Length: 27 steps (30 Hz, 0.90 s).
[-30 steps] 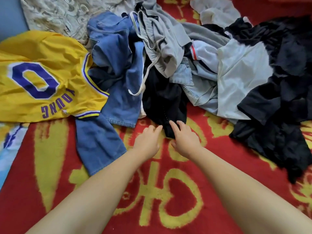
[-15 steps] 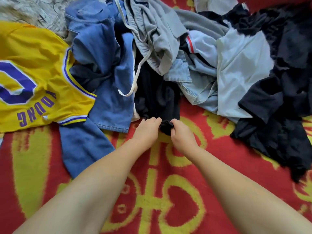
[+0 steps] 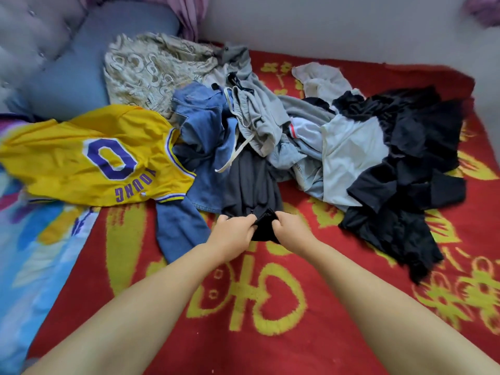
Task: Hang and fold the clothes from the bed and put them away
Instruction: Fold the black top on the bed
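Note:
A heap of clothes lies across the bed's red and yellow blanket (image 3: pixel 270 334). At its front a dark grey garment (image 3: pixel 250 182) stretches toward me. My left hand (image 3: pixel 232 235) and my right hand (image 3: pixel 293 231) both grip its near edge, fingers curled into the bunched cloth between them. A yellow jersey (image 3: pixel 89 158) with a purple 0 lies spread at the left. Blue denim (image 3: pixel 208 142) and grey sweatpants (image 3: pixel 257 117) with a drawstring overlap the dark garment's far end. A pale blue shirt (image 3: pixel 349 152) and black clothes (image 3: pixel 416 169) fill the right side.
A beige patterned cloth (image 3: pixel 146 69) lies at the back beside a blue pillow (image 3: pixel 81 66) and a tufted headboard (image 3: pixel 29 41). A white cloth (image 3: pixel 322 79) sits near the wall (image 3: pixel 324 25). A colourful sheet (image 3: pixel 32 253) covers the bed's left edge.
Both hands went from resting open at the dark garment's edge to gripping it and drawing it toward me. The view has pulled back, showing the wall and headboard.

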Tool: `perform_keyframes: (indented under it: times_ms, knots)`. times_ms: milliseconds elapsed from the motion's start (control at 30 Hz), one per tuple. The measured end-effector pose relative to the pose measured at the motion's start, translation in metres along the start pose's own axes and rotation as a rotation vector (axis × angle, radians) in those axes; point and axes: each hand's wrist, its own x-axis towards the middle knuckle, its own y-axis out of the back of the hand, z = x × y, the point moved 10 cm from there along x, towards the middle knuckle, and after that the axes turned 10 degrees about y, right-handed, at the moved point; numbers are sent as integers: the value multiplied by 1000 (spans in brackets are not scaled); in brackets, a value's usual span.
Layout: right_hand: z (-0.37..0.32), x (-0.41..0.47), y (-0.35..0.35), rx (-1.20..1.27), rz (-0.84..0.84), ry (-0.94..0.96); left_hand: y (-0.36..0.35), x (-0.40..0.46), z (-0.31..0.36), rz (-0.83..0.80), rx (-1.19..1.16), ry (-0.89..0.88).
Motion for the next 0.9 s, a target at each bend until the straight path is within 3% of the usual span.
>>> perform_keyframes:
  times_ms: [167, 300, 400, 567, 667, 767, 833, 900]
  knots:
    - [-31, -59, 0, -58, -101, 106, 24, -72, 15, 15, -1, -7]
    - [-82, -97, 22, -25, -85, 184, 72, -110, 21, 47, -87, -20]
    - [-122, -123, 48, -45, -10, 233, 109, -132, 26, -74, -345, -36]
    - [-178, -164, 95, -46, 129, 302, 156, -152, 41, -249, -577, -14]
    - [-201, -187, 116, -28, 195, 330, 159, -163, 41, -444, -872, 103]
    - [-219, -204, 130, -18, 257, 358, 156, -175, 57, -598, -953, 58]
    - [-229, -215, 133, -62, 298, 376, 163, -177, 73, -583, -960, 32]
    - [-234, -225, 132, -76, 371, 409, 171, -171, 81, -461, -925, 64]
